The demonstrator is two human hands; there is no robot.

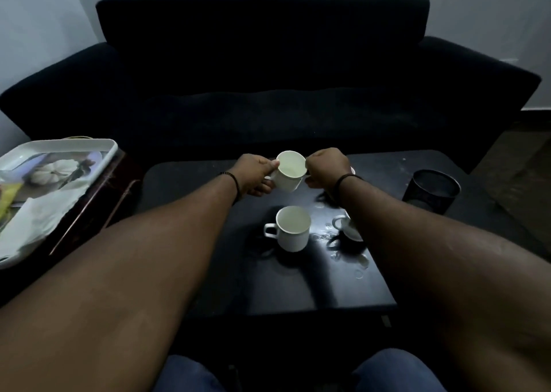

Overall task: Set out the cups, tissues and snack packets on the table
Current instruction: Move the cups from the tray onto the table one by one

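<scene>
Both arms reach out over the low black table (268,287), and between the two hands a white cup (289,171) is held just above its far side. The left hand (255,174) curls around the cup's left side, thumb on the rim and fingers tucked under by the handle, so it is clearly grasping the cup. The right hand (327,168) is closed into a loose fist against the cup's right rim; it touches the cup, but whether it truly pinches it I cannot tell from here. A dark bead bracelet (234,180) sits on the left wrist and a dark band (343,183) on the right.

Nearer the person than the held cup, a second white cup (293,227) stands upright on the table, its handle turned to the left. To the right of that one a third cup (347,227) is mostly hidden behind the right forearm, with only its handle and a slice of its body showing. The tabletop around these two looks wet and glossy.

Left of the table a white tray (59,147) rests on a dark wooden stand (98,195), carrying white tissues (32,221) and a yellow-green packet (9,195). At the table's far right corner stands a black mesh bin (432,190). A black sofa (268,78) fills the wall beyond the table.
</scene>
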